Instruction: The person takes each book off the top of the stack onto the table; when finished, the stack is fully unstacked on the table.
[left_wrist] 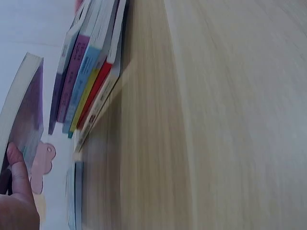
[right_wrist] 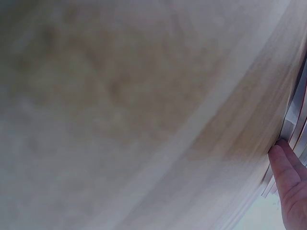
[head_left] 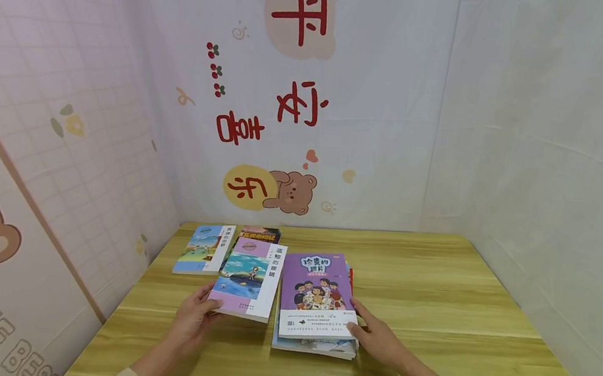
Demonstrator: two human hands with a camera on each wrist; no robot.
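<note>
Book (head_left: 242,278), edge pinched by left fingers (head_left: 210,305), hangs apart from stack (head_left: 317,303).

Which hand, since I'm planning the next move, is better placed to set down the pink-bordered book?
Likely the left hand: it holds the pink-bordered book above the table. The right hand is across the book stack from it, fingers against the stack's right edge.
</note>
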